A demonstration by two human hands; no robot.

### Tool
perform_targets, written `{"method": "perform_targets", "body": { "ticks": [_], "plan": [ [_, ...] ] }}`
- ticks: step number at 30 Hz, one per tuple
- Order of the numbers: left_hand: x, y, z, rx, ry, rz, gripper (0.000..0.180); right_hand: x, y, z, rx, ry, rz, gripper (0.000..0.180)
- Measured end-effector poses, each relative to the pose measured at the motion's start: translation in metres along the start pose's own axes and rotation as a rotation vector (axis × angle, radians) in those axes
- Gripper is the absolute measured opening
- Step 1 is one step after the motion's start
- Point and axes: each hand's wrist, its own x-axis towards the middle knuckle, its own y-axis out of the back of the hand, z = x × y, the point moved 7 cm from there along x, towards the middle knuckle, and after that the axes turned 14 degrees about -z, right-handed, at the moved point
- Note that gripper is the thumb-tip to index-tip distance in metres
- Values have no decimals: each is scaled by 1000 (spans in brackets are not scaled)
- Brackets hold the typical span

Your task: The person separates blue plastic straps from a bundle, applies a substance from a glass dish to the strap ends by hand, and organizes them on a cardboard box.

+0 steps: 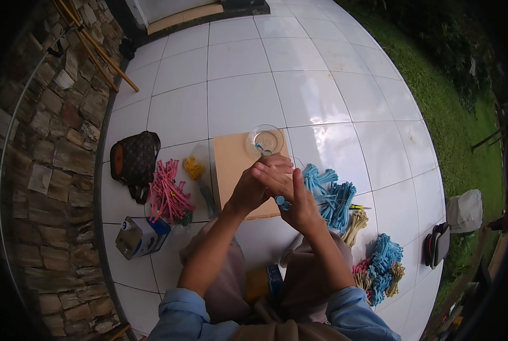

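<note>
My left hand (260,183) and my right hand (300,209) press together above the front of a tan board (230,165). The left fingers lie across the right ones, closed. A slender blue piece (282,202) sticks out between my hands, its rounded end near the right palm. The rest of it is hidden by the fingers. Just beyond the fingertips, a clear round dish (278,140) stands on the board's far edge. A thin blue end shows over the dish's near side; whether it belongs to the held piece I cannot tell.
Bundles of blue strands (338,206), cream strands (354,220) and mixed colours (385,256) lie on the right. Left are pink strands (168,190), a yellow bundle (193,168), a brown bag (136,162) and a metal can (143,237). A stone wall (55,187) bounds the left.
</note>
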Motion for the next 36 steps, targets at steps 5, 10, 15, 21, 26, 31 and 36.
{"method": "perform_targets", "body": {
  "ticks": [5,10,15,21,26,31,36],
  "plan": [
    [-6,3,6,138,57,-29,26,0,7,7,116,-85,40,87],
    [-13,10,-8,164,426,126,13,-11,1,54,529,-468,116,79],
    [-11,10,-15,331,526,45,15,-36,-2,89,822,-758,183,67],
    [-18,17,-29,176,639,-112,17,-54,20,110,838,-789,486,62],
    [-23,21,-26,211,519,-140,19,-61,21,118,867,-849,497,63],
    [-27,24,-24,301,391,-140,16,-49,23,108,868,-769,488,64],
    [-39,31,-30,137,538,-38,15,-62,26,113,858,-782,620,58]
  ]
}}
